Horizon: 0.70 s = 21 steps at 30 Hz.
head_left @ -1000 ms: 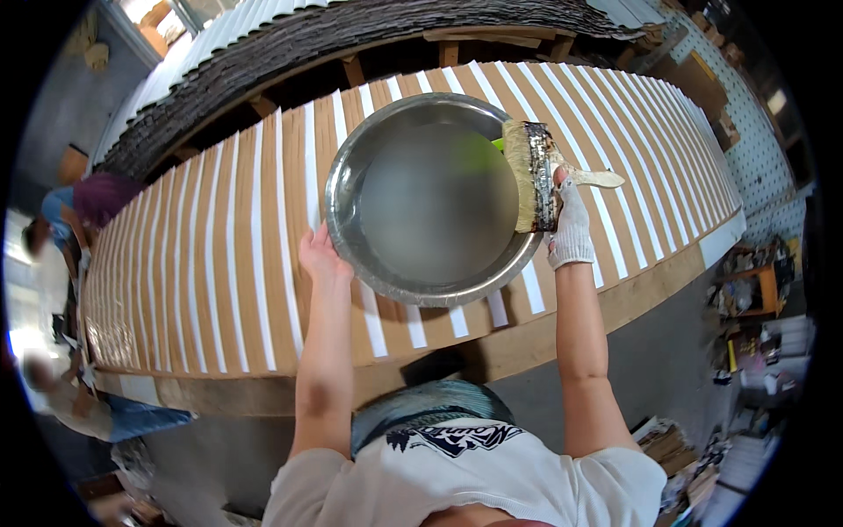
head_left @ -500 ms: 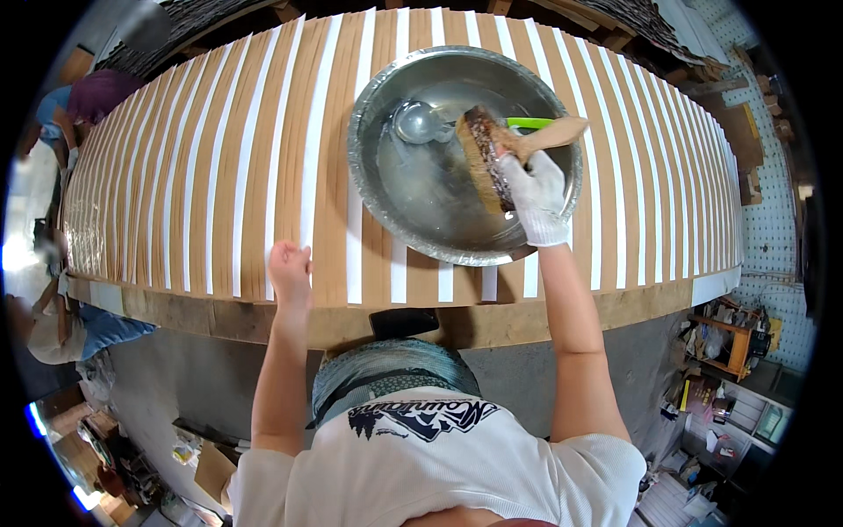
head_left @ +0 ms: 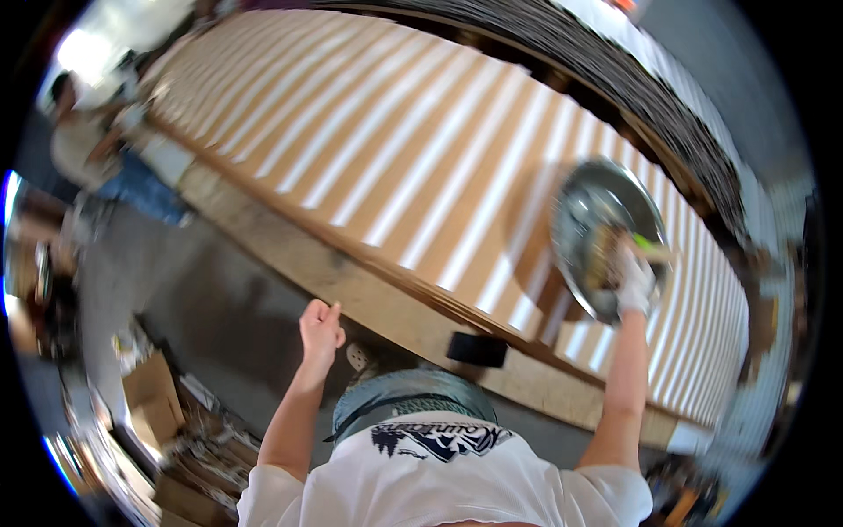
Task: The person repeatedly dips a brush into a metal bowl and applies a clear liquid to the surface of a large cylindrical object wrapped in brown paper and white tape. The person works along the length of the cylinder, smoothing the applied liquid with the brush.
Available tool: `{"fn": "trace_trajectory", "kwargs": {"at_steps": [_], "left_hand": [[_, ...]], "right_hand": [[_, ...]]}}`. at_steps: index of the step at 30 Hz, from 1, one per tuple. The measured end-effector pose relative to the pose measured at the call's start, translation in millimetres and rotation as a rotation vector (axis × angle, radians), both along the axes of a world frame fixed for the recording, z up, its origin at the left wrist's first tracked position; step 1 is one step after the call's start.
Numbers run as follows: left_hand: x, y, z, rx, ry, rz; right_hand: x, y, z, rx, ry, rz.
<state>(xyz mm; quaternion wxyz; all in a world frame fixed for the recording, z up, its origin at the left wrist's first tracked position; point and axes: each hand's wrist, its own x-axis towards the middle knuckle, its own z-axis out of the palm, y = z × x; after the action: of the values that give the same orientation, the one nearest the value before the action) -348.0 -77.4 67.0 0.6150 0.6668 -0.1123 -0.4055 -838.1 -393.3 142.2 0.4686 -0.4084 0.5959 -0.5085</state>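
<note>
right hand (head_left: 634, 283): gloved, gripping brush (head_left: 654, 250) in metal basin (head_left: 590, 220) | left hand (head_left: 320, 327): loosely curled, empty, off striped surface (head_left: 395, 158)

A round, shallow metal basin (head_left: 597, 230) with a shiny grey inside sits on a wide worktop of alternating brown and white stripes (head_left: 395, 149), towards its right end and near the front edge. Inside the basin, at its near right side, lies a brush (head_left: 645, 250) with a pale wooden handle and a green band, gripped by the gloved right hand (head_left: 634, 283); its bristles are blurred.
</note>
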Motion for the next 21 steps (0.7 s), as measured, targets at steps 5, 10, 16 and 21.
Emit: {"fn": "trace_trajectory", "kwargs": {"at_steps": [5, 10, 16, 21], "left_hand": [[84.8, 115.0, 8.4, 0.128, -0.022, 0.211], [151.5, 258.2, 13.1, 0.312, 0.194, 0.569], [198.5, 333.4, -36.3, 0.177, 0.171, 0.608], [242.3, 290.0, -19.5, 0.076, 0.132, 0.537]], "right_hand": [[-91.9, -18.7, -69.3, -0.066, 0.117, -0.361], [-16.7, 0.9, -39.5, 0.095, -0.129, -0.478], [157.9, -13.7, 32.5, 0.135, -0.248, -0.198], [347.0, -60.0, 30.2, 0.039, -0.162, -0.041]]}}
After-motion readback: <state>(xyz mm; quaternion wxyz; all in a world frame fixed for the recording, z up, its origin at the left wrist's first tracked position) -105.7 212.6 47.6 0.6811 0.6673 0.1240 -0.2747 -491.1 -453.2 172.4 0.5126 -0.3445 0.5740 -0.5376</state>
